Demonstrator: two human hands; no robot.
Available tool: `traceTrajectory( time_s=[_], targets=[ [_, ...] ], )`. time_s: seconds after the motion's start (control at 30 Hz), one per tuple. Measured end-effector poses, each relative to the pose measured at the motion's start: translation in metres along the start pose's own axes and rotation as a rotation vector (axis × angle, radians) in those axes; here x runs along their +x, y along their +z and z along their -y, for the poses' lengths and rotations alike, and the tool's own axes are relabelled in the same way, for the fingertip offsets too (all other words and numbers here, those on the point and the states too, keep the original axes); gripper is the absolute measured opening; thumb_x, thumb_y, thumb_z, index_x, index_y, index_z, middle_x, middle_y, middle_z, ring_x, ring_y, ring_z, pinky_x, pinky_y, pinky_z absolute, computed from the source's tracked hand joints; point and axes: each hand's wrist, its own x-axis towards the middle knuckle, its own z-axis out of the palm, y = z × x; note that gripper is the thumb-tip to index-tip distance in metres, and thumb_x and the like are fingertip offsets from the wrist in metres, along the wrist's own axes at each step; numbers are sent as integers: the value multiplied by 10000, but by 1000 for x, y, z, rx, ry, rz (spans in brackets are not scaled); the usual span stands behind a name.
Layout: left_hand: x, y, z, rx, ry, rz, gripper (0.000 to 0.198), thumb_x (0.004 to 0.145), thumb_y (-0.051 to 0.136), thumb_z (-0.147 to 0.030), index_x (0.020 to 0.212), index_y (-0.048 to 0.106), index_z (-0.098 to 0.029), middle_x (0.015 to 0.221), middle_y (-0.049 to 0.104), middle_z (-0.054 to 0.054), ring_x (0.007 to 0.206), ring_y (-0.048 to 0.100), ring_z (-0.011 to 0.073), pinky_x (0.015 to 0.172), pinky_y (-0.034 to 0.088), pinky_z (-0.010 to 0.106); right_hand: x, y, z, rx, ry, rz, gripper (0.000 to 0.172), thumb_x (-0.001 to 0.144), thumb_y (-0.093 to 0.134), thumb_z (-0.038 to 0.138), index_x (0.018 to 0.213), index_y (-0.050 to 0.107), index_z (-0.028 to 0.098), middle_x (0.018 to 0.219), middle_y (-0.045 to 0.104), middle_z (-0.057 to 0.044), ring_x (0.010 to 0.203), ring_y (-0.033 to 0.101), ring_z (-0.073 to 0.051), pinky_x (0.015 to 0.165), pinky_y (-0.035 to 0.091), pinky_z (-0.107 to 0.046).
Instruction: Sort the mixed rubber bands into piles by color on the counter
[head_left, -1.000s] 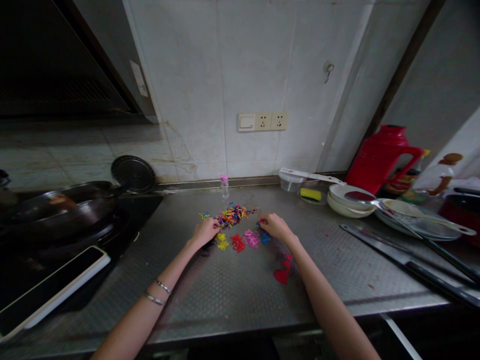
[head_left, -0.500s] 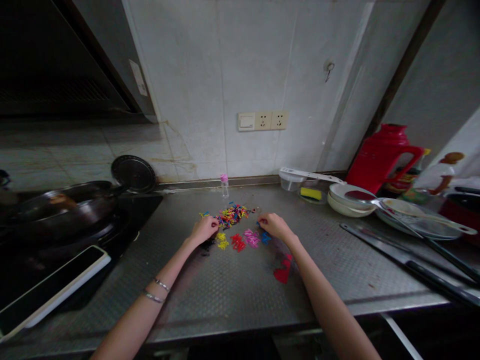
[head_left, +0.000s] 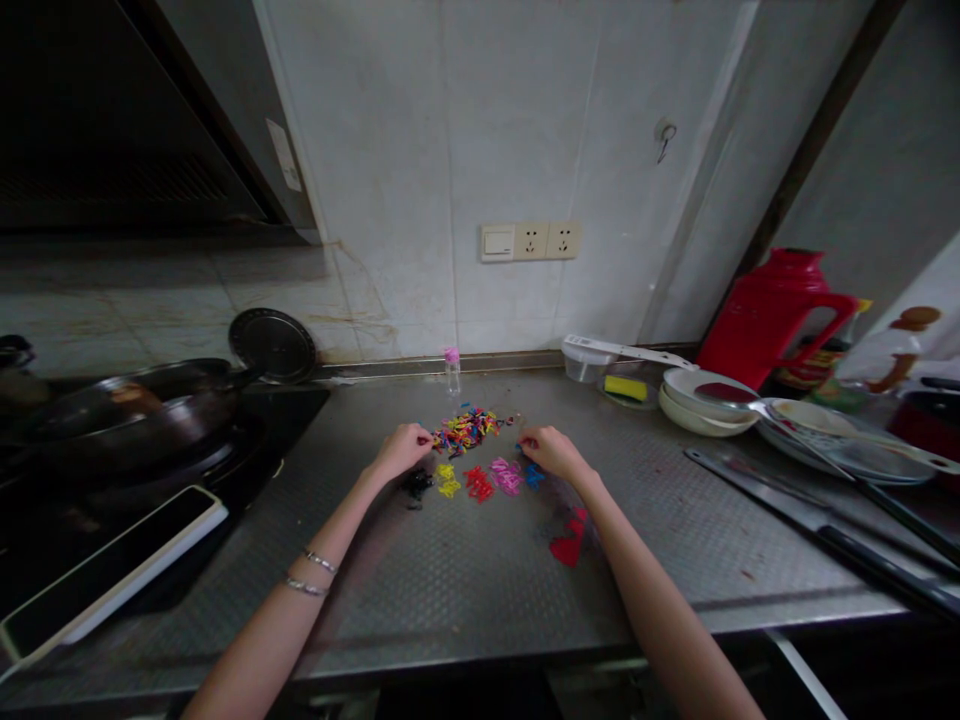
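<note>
"What's happening?"

"The left hand (head_left: 401, 453) is curling beside a loose heap of slender multicoloured pieces (head_left: 466, 430), lying between both hands; the right hand (head_left: 553, 453) is curling over a small blue pile (head_left: 533, 477). Whether they're gripping any, I can't tell."

"Any room?"

"Dimpled grey metal worktop (head_left: 450, 580) is stretching toward its straight front edge."

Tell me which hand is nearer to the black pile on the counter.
Left. The left hand is just beyond the black pile; the right hand is well off to that pile's right, beside the blue pile.
</note>
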Motion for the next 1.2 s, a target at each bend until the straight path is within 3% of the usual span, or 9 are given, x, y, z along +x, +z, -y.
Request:
traceTrajectory(
  time_s=[0.2, 0.4, 0.53, 0.97, 1.2],
  targets=[
    [1, -3, 4, -79, 29, 20, 242, 705, 519, -274, 776, 696, -126, 781, 668, 74, 686, 559, 156, 650, 389, 227, 1, 2, -1, 0, 5, 7, 230, 762, 444, 207, 873, 645, 219, 872, 655, -28, 804, 574, -122, 624, 333, -168],
    [-2, -5, -4, -207, 159, 301, 232, 678, 523, -242, 754, 700, -113, 697, 667, 38, 624, 545, 133, 594, 372, 201, 1, 2, -1, 6, -13, 9, 232, 766, 443, 221, 878, 646, 215, 873, 655, -35, 815, 575, -127, 645, 345, -167],
    [-4, -4, -9, -215, 172, 391, 234, 664, 519, -229, 749, 699, -107, 672, 661, 30, 598, 532, 122, 577, 364, 191, 0, 0, 1, -5, -4, 12, 231, 772, 437, 215, 876, 643, 222, 878, 655, -29, 813, 578, -125, 636, 342, -167],
    [-3, -4, -7, -242, 166, 375, 252, 669, 512, -243, 779, 700, -117, 713, 672, 38, 628, 548, 133, 594, 372, 198, 1, 2, 0, -3, 7, 15, 225, 769, 444, 216, 874, 643, 221, 869, 656, -26, 807, 577, -128, 634, 349, -170],
    [-3, -5, -3, -279, 144, 335, 224, 657, 518, -239, 698, 696, -110, 629, 639, 18, 581, 516, 125, 569, 348, 202, 8, 4, 5, 61, -22, -16, 248, 766, 457, 222, 933, 640, 226, 980, 634, -21, 885, 560, -133, 728, 374, -172]
  ],
)
